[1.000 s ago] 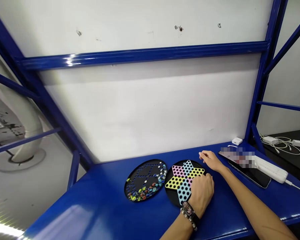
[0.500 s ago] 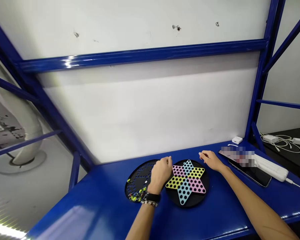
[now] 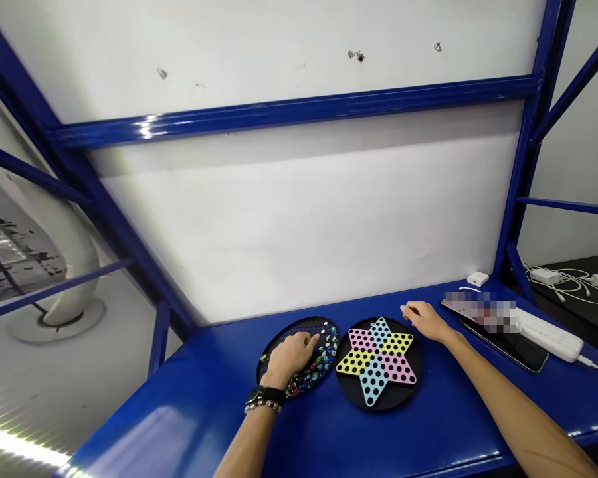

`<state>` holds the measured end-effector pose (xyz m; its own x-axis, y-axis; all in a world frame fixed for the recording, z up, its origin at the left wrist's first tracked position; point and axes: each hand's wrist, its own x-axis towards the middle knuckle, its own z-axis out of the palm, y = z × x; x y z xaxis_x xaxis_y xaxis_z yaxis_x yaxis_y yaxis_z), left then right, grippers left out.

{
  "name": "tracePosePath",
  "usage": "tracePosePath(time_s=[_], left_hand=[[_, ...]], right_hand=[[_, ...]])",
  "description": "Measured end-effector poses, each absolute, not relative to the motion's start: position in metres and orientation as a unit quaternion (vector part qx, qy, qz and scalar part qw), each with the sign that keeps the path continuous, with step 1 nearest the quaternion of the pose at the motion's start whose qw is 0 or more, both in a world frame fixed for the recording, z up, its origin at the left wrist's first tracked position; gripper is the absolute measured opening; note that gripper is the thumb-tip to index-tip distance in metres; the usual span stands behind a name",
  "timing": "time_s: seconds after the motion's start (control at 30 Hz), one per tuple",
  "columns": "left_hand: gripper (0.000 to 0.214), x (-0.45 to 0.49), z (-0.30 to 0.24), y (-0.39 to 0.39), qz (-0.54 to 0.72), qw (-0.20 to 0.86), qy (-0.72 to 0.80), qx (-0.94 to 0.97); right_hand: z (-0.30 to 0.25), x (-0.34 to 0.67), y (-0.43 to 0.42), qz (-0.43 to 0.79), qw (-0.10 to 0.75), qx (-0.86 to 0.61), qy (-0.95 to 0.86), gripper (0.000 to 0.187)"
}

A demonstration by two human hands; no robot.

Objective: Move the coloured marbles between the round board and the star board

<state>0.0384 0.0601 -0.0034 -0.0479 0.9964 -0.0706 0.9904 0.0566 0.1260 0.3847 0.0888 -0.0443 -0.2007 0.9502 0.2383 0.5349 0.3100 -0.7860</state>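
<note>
My left hand (image 3: 290, 356), with a dark watch and a beaded bracelet at the wrist, is over a round black tray (image 3: 268, 337) of glass marbles (image 3: 323, 358). The hand covers the tray's middle. Its thumb sticks out to the right while the other fingertips point down, hidden from view. To the right of the tray lies a round black Chinese checkers board (image 3: 376, 362) with a pink, yellow and blue star full of dark holes. My right hand (image 3: 423, 320) hovers by the board's upper right edge, fingers curled and pressed together; whatever they hold is too small to tell.
Two phones (image 3: 508, 345) and a white power strip (image 3: 553, 335) lie on the blue table (image 3: 189, 398) to the right. Behind them sits a small white adapter (image 3: 477, 278). A blue frame (image 3: 299, 113) and white panel stand at the back. White cables (image 3: 563, 279) lie farther right.
My left hand has moved left and down from between the tray and the board to over the tray, uncovering marbles on its right side. My right hand stays about where it was.
</note>
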Motion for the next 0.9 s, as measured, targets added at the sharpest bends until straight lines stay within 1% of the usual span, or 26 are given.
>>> tracePosePath(time_s=[0.1,0.27,0.33,0.4,0.53,0.63,0.77,0.9], left_hand=[[0.049,0.036,-0.001,0.058,0.043,0.1,0.714,0.692],[0.065,0.022,0.006,0.053,0.152,0.297,0.658,0.675],[0.069,0.014,0.01,0.049,0.194,0.338,0.655,0.647],[0.071,0.007,0.013,0.046,0.227,0.331,0.659,0.636],[0.069,-0.01,0.01,0.04,0.27,0.244,0.666,0.651],[0.064,-0.017,0.001,0.032,0.247,0.206,0.677,0.662],[0.049,-0.015,-0.013,0.019,0.207,0.206,0.652,0.7],[0.049,-0.016,-0.018,0.016,0.244,0.16,0.667,0.685]], right_hand=[[-0.044,0.385,0.089,0.279,0.363,-0.513,-0.727,0.047],[-0.045,0.385,0.089,0.266,0.363,-0.517,-0.728,0.045],[-0.045,0.385,0.089,0.267,0.367,-0.518,-0.725,0.045],[-0.044,0.385,0.089,0.265,0.372,-0.517,-0.724,0.044],[-0.044,0.384,0.088,0.257,0.366,-0.519,-0.729,0.044],[-0.045,0.384,0.088,0.244,0.358,-0.524,-0.733,0.045],[-0.048,0.385,0.088,0.232,0.353,-0.529,-0.736,0.045],[-0.049,0.386,0.089,0.22,0.34,-0.532,-0.744,0.045]])
